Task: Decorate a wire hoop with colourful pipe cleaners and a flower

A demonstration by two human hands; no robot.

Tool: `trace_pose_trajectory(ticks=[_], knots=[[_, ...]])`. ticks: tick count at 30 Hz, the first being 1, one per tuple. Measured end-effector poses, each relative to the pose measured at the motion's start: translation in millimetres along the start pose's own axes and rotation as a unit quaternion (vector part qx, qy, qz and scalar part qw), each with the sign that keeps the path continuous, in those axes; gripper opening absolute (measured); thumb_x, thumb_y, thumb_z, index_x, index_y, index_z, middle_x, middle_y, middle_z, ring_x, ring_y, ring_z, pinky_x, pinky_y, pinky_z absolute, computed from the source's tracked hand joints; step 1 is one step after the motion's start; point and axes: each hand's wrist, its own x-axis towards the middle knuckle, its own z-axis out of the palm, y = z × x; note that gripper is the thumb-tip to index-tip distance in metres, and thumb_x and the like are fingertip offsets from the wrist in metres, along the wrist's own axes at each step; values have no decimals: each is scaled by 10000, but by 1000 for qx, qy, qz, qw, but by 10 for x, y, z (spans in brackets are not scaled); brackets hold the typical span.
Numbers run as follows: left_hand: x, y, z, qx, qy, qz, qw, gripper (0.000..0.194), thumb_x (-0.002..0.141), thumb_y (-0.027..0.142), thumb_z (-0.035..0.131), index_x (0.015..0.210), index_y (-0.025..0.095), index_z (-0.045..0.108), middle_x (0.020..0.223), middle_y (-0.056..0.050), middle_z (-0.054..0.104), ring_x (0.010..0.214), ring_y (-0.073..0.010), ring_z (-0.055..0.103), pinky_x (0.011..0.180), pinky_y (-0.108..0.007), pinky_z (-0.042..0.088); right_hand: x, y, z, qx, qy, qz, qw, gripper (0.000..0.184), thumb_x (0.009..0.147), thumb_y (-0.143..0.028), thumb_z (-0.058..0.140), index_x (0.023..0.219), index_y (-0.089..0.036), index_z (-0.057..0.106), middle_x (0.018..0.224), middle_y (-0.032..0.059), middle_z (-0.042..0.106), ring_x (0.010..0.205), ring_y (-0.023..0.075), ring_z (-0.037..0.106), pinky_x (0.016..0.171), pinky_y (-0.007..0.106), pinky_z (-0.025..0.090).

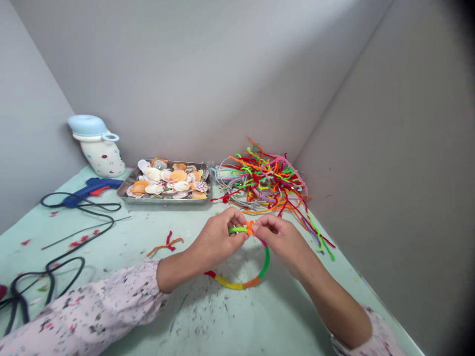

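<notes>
Both hands hold a hoop (264, 267) wrapped in fuzzy pipe cleaner, in bands of green, orange, yellow, red and pink. My left hand (218, 232) pinches its bright green stretch at the far side. Thumb and fingers of my right hand (285, 240) close on a small looped orange pipe cleaner (250, 228) at the top of the hoop. The hoop's left side is partly hidden behind my left hand and wrist. On the table to the left lies a twisted orange and red pipe cleaner piece (166, 245).
A metal tray (166, 201) of seashells stands at the back. To its right is a tangled pile of pipe cleaners (270, 178) with grey wire rings (237, 190). At left are a blue glue gun (87, 190), a black cord (52, 264) and a blue-lidded bottle (102, 155). Walls enclose the table.
</notes>
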Motion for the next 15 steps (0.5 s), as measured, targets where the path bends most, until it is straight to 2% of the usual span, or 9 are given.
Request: trace_pose_trajectory(ticks=[3, 8, 15], knots=[[-3, 4, -2, 1, -3, -2, 1000, 159, 738, 214, 577, 892, 176, 563, 850, -28, 638, 766, -145, 581, 678, -249, 445, -8, -16, 12, -9, 2, -19, 1000, 131, 735, -312, 586, 677, -200, 549, 607, -36, 492, 564, 115, 420, 536, 244, 321], [-7, 26, -7, -2, -10, 0, 1000, 176, 742, 201, 562, 912, 174, 597, 861, -28, 646, 797, -150, 583, 714, -252, 448, -5, 24, 40, 29, -19, 4, 999, 114, 743, -304, 561, 702, -198, 562, 615, -22, 560, 585, 131, 482, 562, 250, 364], [22, 43, -2, -23, -14, -22, 999, 172, 719, 173, 560, 877, 161, 626, 829, -24, 656, 774, -148, 584, 702, -245, 445, 7, 43, 86, 20, 12, 19, 1000, 115, 735, -308, 573, 691, -202, 567, 579, -17, 578, 561, 146, 536, 552, 263, 405]])
